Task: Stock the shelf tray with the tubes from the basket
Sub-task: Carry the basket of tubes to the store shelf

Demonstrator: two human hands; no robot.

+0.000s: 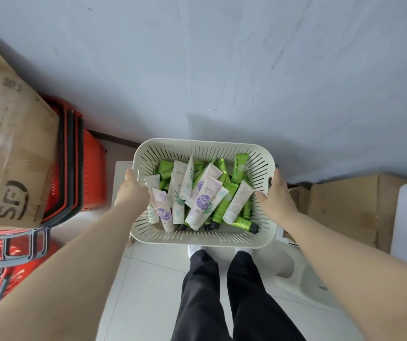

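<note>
Basket (204, 238): cream and slotted, held in the air over the tiled floor (148, 279), just ahead of the person's legs (197, 291) and close to the grey wall (222, 70).
Tubes (204, 193): a loose heap inside the basket. White-and-purple ones lie across green ones, pointing every way.
Left hand (133, 188): grips the basket's left rim, fingers (129, 174) curled round the edge.
Right hand (275, 195): grips the right rim, thumb inside the wall and fingers outside.
Left side: a cardboard box (8, 153) lies over stacked red baskets (91, 173).
Right side: a second box (340, 205) sits on the floor by the wall.
</note>
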